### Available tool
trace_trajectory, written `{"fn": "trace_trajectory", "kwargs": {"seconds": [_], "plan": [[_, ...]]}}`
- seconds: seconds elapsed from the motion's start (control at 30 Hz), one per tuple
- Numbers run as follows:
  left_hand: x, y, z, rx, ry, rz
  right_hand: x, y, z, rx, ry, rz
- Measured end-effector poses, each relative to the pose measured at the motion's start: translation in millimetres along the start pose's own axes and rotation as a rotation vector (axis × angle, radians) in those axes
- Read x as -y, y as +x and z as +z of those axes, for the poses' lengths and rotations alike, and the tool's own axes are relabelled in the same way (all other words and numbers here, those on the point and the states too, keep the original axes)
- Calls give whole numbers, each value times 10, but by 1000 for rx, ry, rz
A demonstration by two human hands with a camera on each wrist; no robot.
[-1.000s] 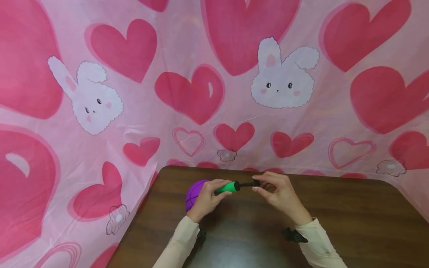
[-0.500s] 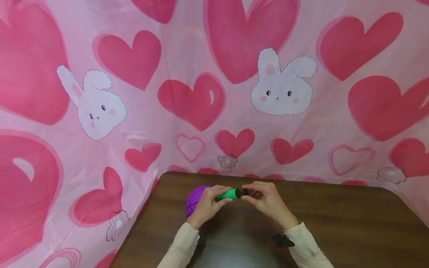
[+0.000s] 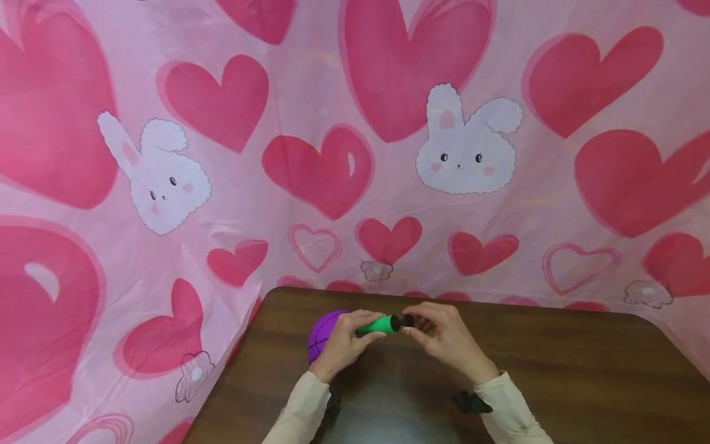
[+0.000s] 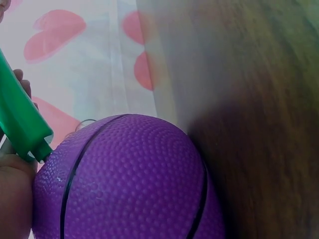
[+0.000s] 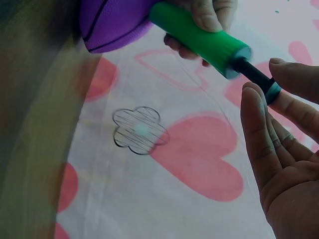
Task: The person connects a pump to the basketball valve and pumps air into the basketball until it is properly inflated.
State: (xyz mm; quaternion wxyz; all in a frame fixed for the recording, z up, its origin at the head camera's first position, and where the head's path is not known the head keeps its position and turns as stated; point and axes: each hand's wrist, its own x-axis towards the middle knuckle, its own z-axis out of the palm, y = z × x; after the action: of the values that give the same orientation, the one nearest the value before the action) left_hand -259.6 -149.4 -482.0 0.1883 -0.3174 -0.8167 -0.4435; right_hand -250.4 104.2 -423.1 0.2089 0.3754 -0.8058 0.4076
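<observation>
A green hand pump (image 3: 379,325) with a black plunger lies between my two hands. My left hand (image 3: 345,339) grips its barrel, fingers curled over the top and thumb beneath. In the left wrist view the pump's narrow end meets a purple ball (image 4: 134,179) with black lines and a pebbled surface. That ball rests on the table, partly hidden behind my left hand in the head view. With thumb and fingers, my right hand (image 3: 446,336) pinches the black plunger handle (image 5: 272,92). A short length of the black rod shows between handle and barrel.
The brown wooden table (image 3: 554,370) extends to both sides and toward the front. Behind it and at the left hangs a pink cloth (image 3: 388,197) printed with hearts and rabbits.
My right hand has moved left toward the barrel, pushing the plunger most of the way in. Since half a second ago the rod shows slightly more. The left hand keeps its grip.
</observation>
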Motion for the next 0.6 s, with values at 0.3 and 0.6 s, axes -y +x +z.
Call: {"fn": "trace_trajectory", "kwargs": {"seconds": [0.3, 0.6], "plan": [[45, 34, -27, -26, -18, 8, 45, 21, -329, -54, -19, -13], [47, 7, -46, -32, -27, -31, 111, -12, -575, -121, -7, 0]]}}
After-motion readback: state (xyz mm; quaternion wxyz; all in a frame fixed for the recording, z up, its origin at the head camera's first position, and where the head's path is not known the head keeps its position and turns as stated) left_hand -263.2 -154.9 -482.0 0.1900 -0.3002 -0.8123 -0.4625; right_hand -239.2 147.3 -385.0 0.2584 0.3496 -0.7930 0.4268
